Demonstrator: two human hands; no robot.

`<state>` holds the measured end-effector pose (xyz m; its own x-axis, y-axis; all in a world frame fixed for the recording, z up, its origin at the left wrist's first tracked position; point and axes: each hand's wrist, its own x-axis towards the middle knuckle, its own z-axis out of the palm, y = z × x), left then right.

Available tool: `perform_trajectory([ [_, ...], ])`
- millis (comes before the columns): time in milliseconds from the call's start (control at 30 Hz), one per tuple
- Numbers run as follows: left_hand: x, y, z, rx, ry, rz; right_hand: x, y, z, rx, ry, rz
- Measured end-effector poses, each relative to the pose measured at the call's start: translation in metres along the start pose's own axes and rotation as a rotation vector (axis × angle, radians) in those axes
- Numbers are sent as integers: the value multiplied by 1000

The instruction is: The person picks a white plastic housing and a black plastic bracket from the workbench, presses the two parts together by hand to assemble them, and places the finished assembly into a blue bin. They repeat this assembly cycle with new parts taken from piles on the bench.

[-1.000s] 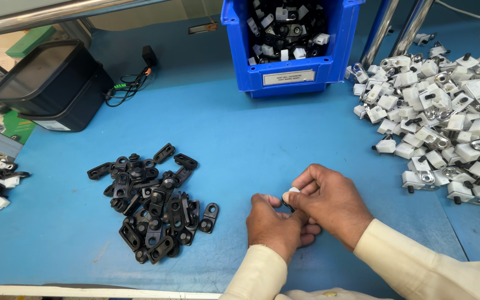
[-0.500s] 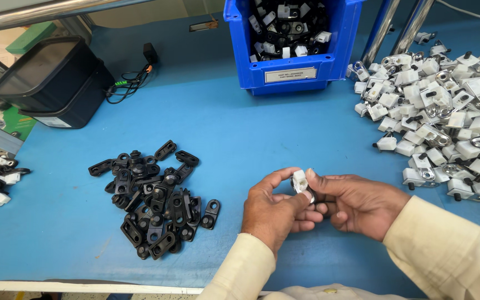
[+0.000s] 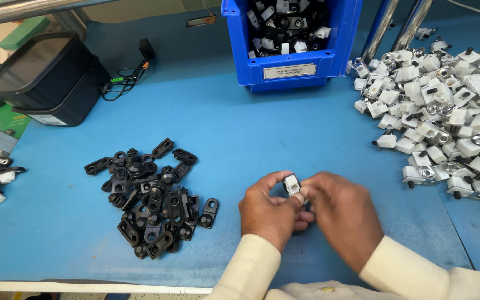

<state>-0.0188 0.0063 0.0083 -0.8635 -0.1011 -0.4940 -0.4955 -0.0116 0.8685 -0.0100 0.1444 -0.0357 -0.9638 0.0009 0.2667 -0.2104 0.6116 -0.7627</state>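
From my remote seat, the change since half a second ago is small: my hands have drawn closer together and the small white part (image 3: 291, 184) now sits more tightly between them, over the near middle of the blue table (image 3: 284, 128). My left hand (image 3: 269, 214) is curled, knuckles up, its thumb and forefinger pinching the part from the left side. My right hand (image 3: 343, 214) lies back-up beside it, fingers touching the left hand's, thumb and forefinger pressed onto the same part from the right. Both cream sleeves come in from the bottom edge. Just left of my left hand lies a loose pile of black plastic pieces (image 3: 152, 203). Off to the right, well apart, spreads a big heap of white-and-metal parts (image 3: 445, 116). At the far left edge a few more mixed pieces show. Farther back stands a blue bin (image 3: 293, 61) filled with black and white parts, and to the far left a black box (image 3: 40, 78) with a cable beside it.
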Motion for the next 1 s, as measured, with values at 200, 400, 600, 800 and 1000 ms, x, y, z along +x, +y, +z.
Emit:
perform_trajectory([
  [200, 1, 1, -4, -81, 9, -42, 2, -6, -17, 323, -136, 148],
  [400, -3, 7, -4, -101, -54, -52, 17, -10, -19, 726, -305, 884],
  [600, -11, 14, 5, -37, 48, 7, 18, -14, -4, 729, -122, 884],
  [800, -14, 20, 7, -96, 103, -48, 15, -22, -7, 735, -135, 846],
  [1000, -17, 23, 5, -138, 92, -112, 18, -23, -12, 674, -228, 831],
])
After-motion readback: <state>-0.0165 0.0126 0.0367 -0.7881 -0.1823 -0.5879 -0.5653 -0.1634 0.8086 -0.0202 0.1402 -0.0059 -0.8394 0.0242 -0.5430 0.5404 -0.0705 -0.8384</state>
